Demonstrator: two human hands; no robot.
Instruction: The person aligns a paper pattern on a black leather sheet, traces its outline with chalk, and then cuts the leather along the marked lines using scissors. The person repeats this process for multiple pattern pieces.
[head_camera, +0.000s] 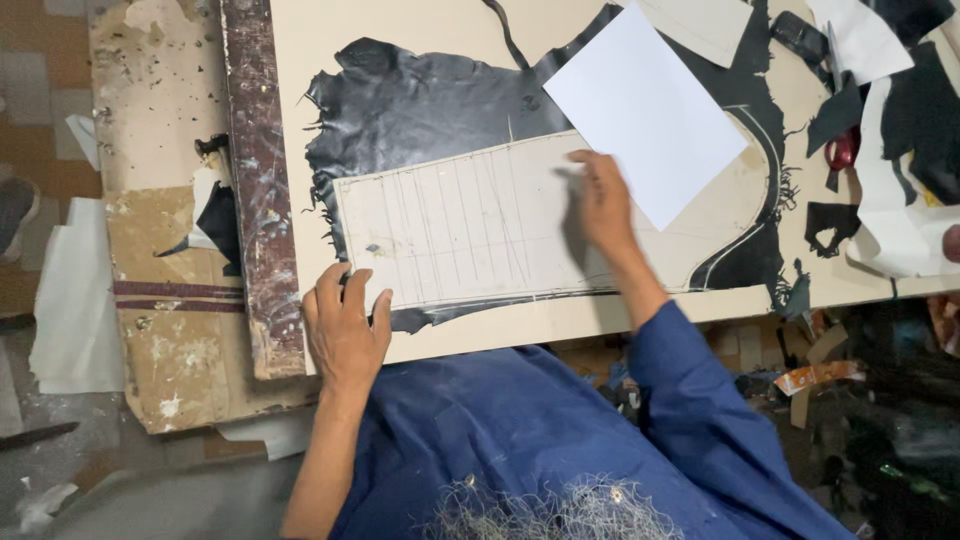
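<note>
Nearest the camera, the left hand (345, 325) lay palm-down on the near-left corner of a pale card pattern (470, 225), fingers (352, 285) spread apart and flat, clamped on nothing, only pressing the card against the black leather (420, 100) beneath it. The leather itself lay spread on the cream desk (300, 60), its ragged edges showing past the card on the left side and along the far edge.

Farther along, the right hand (603, 205) rested on the card near its middle, just under the corner of a loose white sheet (645, 110). Whether its fingers were drawn together on some small tool or merely bent against the card could not be told; they were blurred and turned away.

The likeliest trouble, as I judged it, was the card creeping on the slick leather if either hand eased its pressure, which would throw any outline out of true. The white sheet overlapped the card's far edge and could hide part of it or slide under the working hand. Beyond, at the far right, scraps of black leather (830, 215) and a red-handled tool (843, 150) crowded the desk, near enough to snag a sleeve.
</note>
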